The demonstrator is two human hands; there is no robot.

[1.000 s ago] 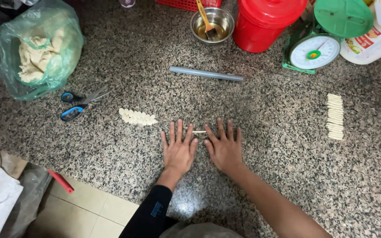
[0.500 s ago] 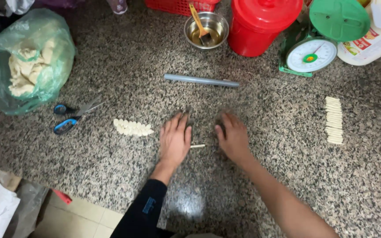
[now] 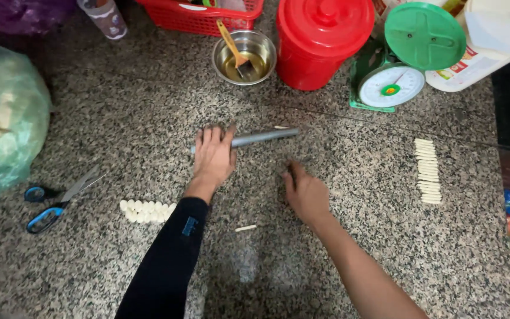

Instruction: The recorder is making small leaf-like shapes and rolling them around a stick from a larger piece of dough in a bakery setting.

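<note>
The left hand (image 3: pixel 213 155) has been moved up the worktop (image 3: pixel 149 112) since a second ago and is now laid, fingers together, on the grey rod (image 3: pixel 261 137), which it covers at one end. The right hand (image 3: pixel 305 192) has been drawn off the small dough stick (image 3: pixel 245 227); it is loosely curled, blurred, and holds nothing that can be made out. The stick is left lying alone between the forearms, so the rolling by palm appears finished.

The speckled granite worktop also carries a cut dough row (image 3: pixel 147 210) beside scissors (image 3: pixel 60 199), and finished sticks (image 3: pixel 428 171) at the right. A steel bowl (image 3: pixel 244 57), red bucket (image 3: pixel 320 41) and scale (image 3: pixel 399 65) stand behind.
</note>
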